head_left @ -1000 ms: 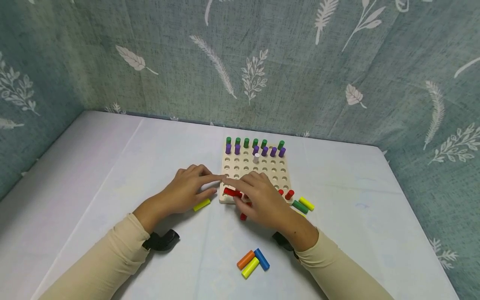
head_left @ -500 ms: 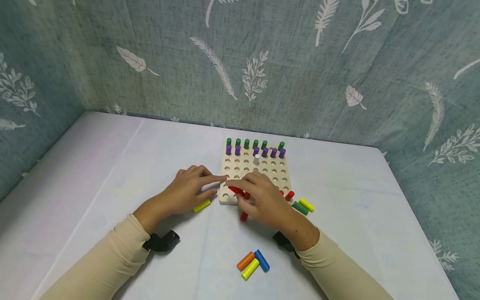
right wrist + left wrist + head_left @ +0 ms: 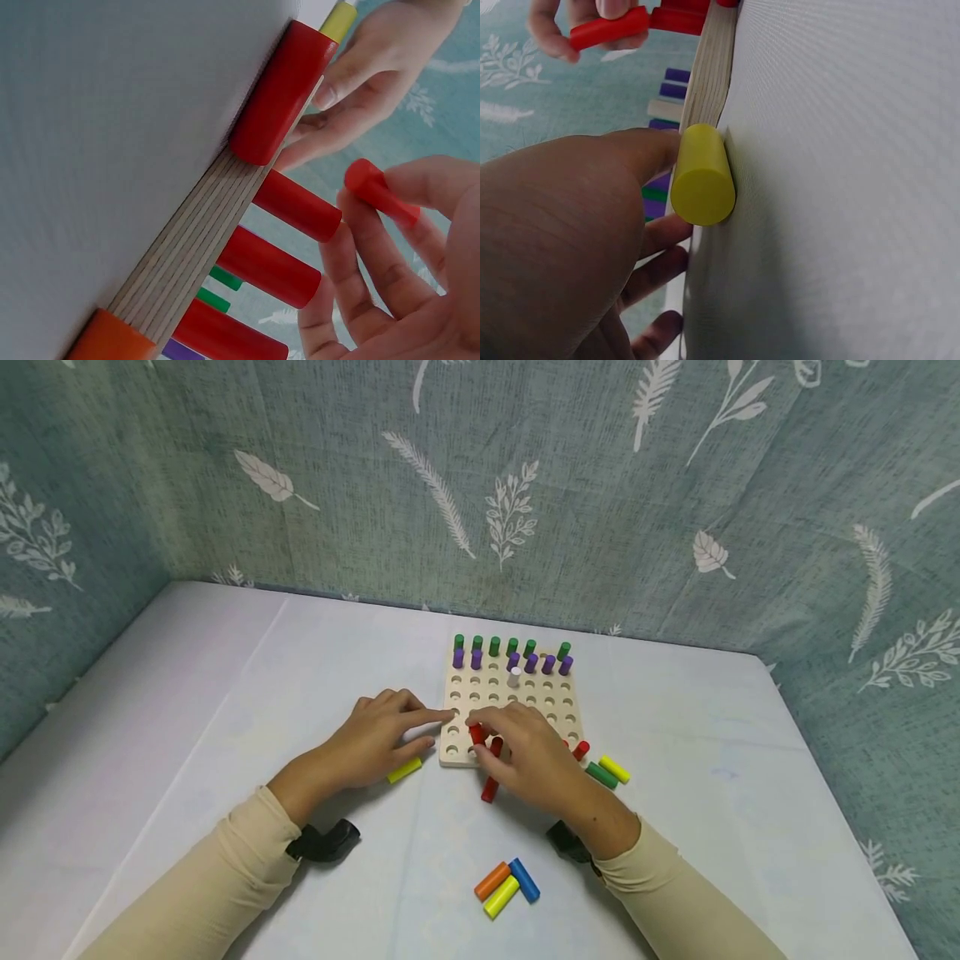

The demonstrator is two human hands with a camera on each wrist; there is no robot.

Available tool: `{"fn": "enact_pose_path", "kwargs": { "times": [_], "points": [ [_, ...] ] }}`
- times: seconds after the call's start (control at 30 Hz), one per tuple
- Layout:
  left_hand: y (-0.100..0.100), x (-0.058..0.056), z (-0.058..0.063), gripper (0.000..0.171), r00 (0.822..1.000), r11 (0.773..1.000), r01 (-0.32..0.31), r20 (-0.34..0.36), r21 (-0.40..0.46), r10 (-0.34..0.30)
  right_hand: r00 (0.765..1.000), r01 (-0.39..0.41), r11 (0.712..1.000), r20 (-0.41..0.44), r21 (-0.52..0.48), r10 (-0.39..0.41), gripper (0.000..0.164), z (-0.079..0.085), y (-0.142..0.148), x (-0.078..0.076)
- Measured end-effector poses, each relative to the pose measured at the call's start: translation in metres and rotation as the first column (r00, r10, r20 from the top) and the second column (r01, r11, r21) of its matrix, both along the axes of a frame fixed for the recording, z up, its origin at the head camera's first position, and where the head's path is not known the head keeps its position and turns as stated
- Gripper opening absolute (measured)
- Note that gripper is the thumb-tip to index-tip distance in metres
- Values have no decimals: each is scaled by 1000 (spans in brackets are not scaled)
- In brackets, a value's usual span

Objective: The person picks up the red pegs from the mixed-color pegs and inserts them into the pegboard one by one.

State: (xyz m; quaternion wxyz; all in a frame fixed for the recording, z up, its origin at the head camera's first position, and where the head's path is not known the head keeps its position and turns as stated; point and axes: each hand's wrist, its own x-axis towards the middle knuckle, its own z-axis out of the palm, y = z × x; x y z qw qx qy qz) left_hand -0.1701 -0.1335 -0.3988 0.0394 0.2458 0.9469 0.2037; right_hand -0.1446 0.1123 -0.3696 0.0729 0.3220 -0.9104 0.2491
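Over the front left part of the wooden peg board (image 3: 457, 762), my right hand (image 3: 528, 756) pinches a red peg (image 3: 477, 735) between thumb and fingers. In the right wrist view that held peg (image 3: 381, 191) is clear of the standing red pegs (image 3: 274, 266) in the front row. A further red peg (image 3: 490, 789) lies on the table against the board's front edge. My left hand (image 3: 378, 739) has its fingers extended, with the index fingertip at the board's left edge. Beside its thumb lies a yellow peg (image 3: 703, 176) on the table.
Green pegs (image 3: 495, 647) and purple pegs (image 3: 531, 663) stand in the back rows, with a white peg (image 3: 513, 677) before them. Right of the board lie a green peg (image 3: 602, 776) and a yellow one. Orange, yellow and blue pegs (image 3: 524, 881) lie nearer me.
The red peg in my right hand has turned from lying level to nearly upright, and the fingertips have shifted slightly right. My left hand has stayed in place.
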Motion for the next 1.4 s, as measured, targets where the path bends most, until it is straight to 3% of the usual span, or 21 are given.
{"fn": "enact_pose_path", "kwargs": {
  "times": [0.3,0.63,1.4],
  "points": [
    [0,1,0,47,1000,1000,4,10,3,-4,992,50,994,106,100,-61,34,0,-4,0],
    [0,0,-2,47,1000,1000,6,-5,9,-6,987,53,993,144,108,-68,30,0,-5,1],
    [1,0,0,47,1000,1000,0,-9,4,0,990,45,989,125,142,-63,28,-3,-4,-1]
  ]
}}
